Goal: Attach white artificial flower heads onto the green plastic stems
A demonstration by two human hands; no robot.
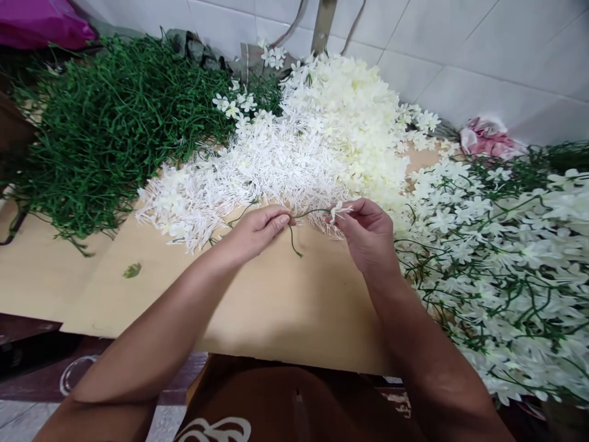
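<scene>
Between both hands runs a thin green plastic stem point(313, 213), held over the brown board. My left hand point(262, 228) is closed in a pinch on it, and a loose branch of green hangs below the fingers. With thumb and fingers together, my right hand point(372, 230) grips a small white artificial flower piece point(339, 212) at the stem's other end. Just beyond the hands lies a heap of thin white flower parts point(276, 166). Behind it rises a pile of cream-white blossoms point(354, 110).
A large mound of green stems point(124, 116) covers the back left. Stemmed white flowers point(497, 264) are heaped at the right. A small greenish scrap point(132, 270) lies on the board point(294, 307). A pink-and-white cloth point(490, 138) rests by the tiled wall point(460, 49).
</scene>
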